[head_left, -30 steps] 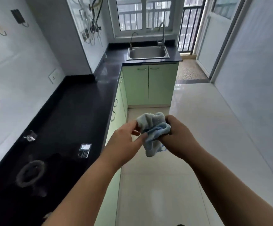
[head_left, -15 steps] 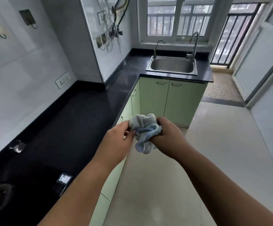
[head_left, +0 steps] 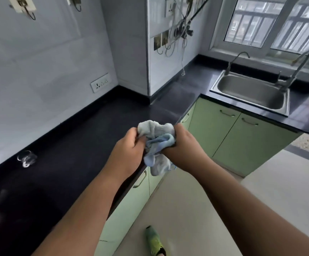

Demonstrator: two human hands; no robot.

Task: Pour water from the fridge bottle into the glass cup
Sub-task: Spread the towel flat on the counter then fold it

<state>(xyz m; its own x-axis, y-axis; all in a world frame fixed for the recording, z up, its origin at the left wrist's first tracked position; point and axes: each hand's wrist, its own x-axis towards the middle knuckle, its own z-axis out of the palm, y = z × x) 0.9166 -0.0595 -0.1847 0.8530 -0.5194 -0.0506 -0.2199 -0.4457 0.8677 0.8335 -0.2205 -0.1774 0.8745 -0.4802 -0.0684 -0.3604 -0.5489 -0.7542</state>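
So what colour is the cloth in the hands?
The cloth is pale grey with a light blue part, bunched between both hands; the head view, the only one, shows it.

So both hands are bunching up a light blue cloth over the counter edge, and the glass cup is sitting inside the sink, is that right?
Not quite. The glass cup is not in the sink; the head view shows it on the black countertop near the wall, far to the left of the sink. The rest holds: the left hand and right hand both grip the light blue cloth over the counter edge.

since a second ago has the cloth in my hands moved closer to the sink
Yes. The cloth, gripped by both hands, has come toward the sink, from off the counter's edge to over it.
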